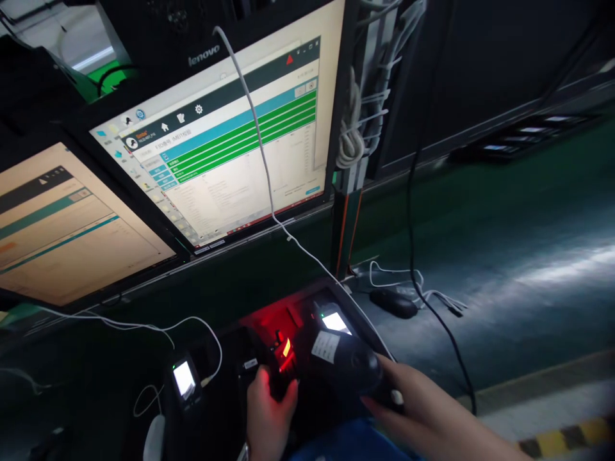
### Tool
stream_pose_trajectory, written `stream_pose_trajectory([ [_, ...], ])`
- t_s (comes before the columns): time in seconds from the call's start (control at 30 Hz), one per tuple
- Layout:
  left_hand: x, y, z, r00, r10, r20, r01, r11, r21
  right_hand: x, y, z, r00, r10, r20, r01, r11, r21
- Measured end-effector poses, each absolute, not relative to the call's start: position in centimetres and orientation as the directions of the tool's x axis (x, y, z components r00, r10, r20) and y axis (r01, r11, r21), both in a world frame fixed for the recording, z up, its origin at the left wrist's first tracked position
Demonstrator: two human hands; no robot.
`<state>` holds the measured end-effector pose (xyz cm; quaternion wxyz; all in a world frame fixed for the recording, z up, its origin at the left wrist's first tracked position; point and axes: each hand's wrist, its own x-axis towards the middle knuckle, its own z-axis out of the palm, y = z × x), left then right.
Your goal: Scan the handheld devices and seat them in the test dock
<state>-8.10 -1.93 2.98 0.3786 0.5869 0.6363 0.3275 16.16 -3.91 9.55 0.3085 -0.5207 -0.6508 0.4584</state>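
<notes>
My right hand [423,410] grips a black handheld barcode scanner [348,365] with a white label on top. Its red light falls on a small dark device [281,358] that my left hand [266,410] holds by the fingertips near the table's front edge. Just behind the scanner, a small device with a lit white screen [335,321] sits in a black holder. Another small device with a lit screen [184,379] stands to the left, joined to a white cable.
A Lenovo monitor [230,147] with green rows stands at the back, with a second monitor [57,224] at the left. A black mouse [394,303] and loose cables lie on the dark green bench [504,256] to the right. A white cable hangs across the main screen.
</notes>
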Motion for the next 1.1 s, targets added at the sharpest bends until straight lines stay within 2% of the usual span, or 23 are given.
stream_pose_trajectory([
  [0.2,-7.9,-2.0,3.2,-0.070,0.991,-0.111,0.499,0.131,0.857,17.1,-3.9,10.3,-0.264,0.961,-0.079,0.454,0.051,-0.890],
  [0.33,-7.8,-1.9,3.6,-0.009,0.992,-0.126,0.453,0.116,0.884,17.3,-3.9,10.8,-0.273,0.954,-0.127,0.456,0.012,-0.890],
  [0.57,-7.9,-1.8,3.4,0.052,0.989,-0.136,0.447,0.098,0.889,17.2,-3.9,10.8,-0.265,0.960,-0.086,0.438,0.041,-0.898],
  [0.73,-7.9,-1.8,3.5,0.063,0.986,-0.154,0.386,0.118,0.915,17.4,-3.7,10.0,-0.289,0.952,-0.101,0.511,0.064,-0.857],
  [0.83,-7.9,-1.7,3.3,0.030,0.985,-0.170,0.223,0.159,0.962,18.6,-2.4,8.4,-0.177,0.977,-0.119,0.660,0.028,-0.751],
  [0.93,-8.3,-1.5,2.6,0.010,0.957,-0.289,-0.102,0.289,0.952,20.7,0.1,6.7,0.045,0.982,-0.182,0.825,-0.139,-0.548],
  [1.0,-8.7,-1.3,2.0,0.040,0.923,-0.382,-0.378,0.368,0.849,22.4,1.8,6.0,0.132,0.972,-0.196,0.858,-0.211,-0.469],
  [1.1,-9.7,-0.8,1.3,0.182,0.866,-0.466,-0.648,0.462,0.606,24.6,3.7,5.3,0.134,0.977,-0.167,0.845,-0.200,-0.496],
])
